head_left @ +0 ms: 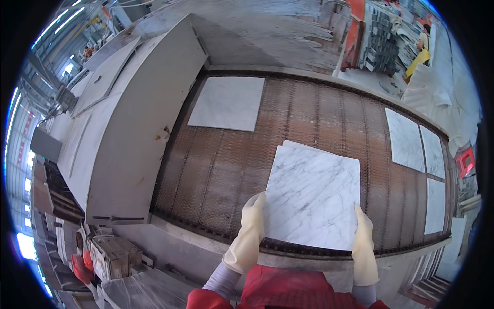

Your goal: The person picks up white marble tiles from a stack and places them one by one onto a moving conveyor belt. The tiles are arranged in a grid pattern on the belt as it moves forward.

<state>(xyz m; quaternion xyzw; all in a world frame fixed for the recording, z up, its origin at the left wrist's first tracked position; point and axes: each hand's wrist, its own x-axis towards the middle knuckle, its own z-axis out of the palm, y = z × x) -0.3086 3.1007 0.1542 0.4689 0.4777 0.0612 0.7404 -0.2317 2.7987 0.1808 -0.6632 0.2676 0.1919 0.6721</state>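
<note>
**While two cream-gloved hands hold its sides, a white marble tile is at the near edge of the brown belt**

The top tile point(314, 198) is square and flat, with thin grey lines all over it. It is in the near middle of the belt point(309, 116), between the left hand point(248, 232) and the right hand point(364, 239). A lower tile point(303, 146) pokes out past its far edge. Each hand pinches one side of the top tile, close to the near corners. The fingers under the edges are hidden, so I can't tell how far they reach, or if they hold the lower tile too.

It looks like stone, so it should feel heavy and very stiff. It won't bend. The smooth face may be slippery, and the corners could chip if they bump. The best place to hold it is by the left and right edges, one hand on each, lifting both sides evenly.

One more tile point(229, 103) lies flat at the far left, near the big grey cover point(139, 118). Three smaller pieces point(406, 140) lie close together on the right.
</note>
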